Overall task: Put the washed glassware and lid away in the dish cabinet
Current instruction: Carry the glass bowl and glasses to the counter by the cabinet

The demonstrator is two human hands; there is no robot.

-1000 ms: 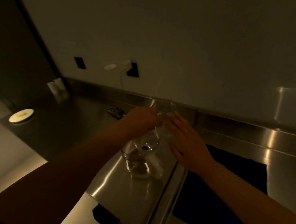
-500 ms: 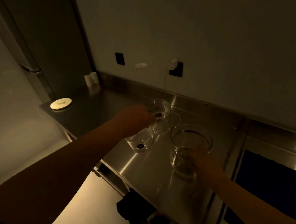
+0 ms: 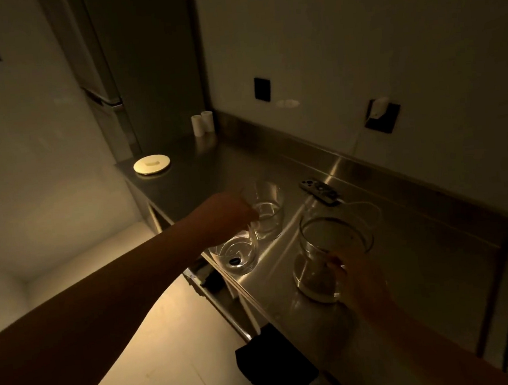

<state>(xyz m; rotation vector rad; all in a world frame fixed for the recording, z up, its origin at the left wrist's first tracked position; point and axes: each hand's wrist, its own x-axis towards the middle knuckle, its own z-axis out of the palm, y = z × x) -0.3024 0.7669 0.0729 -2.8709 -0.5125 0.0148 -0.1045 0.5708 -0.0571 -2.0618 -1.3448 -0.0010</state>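
Note:
In the dim light my left hand (image 3: 228,215) pinches the rims of two clear drinking glasses together. The far glass (image 3: 266,209) is against my fingers and the near glass (image 3: 237,253), with a dark sticker inside its base, hangs just below. Both are over the steel counter's front edge. My right hand (image 3: 360,281) grips the side of a large clear glass jug (image 3: 330,253) that stands or hovers just over the counter. A round pale lid (image 3: 152,165) lies at the counter's far left end.
The steel counter (image 3: 407,255) runs along the wall with a raised back edge. A phone (image 3: 319,190) on a white cable lies near that edge. Two small white containers (image 3: 202,122) stand in the far corner beside a tall dark cabinet (image 3: 141,63). Dark objects sit under the counter.
My view has swung left along the counter. My right hand moved from beside the glasses to grip the jug, and my left hand gathered both glasses by their rims and carries them leftward.

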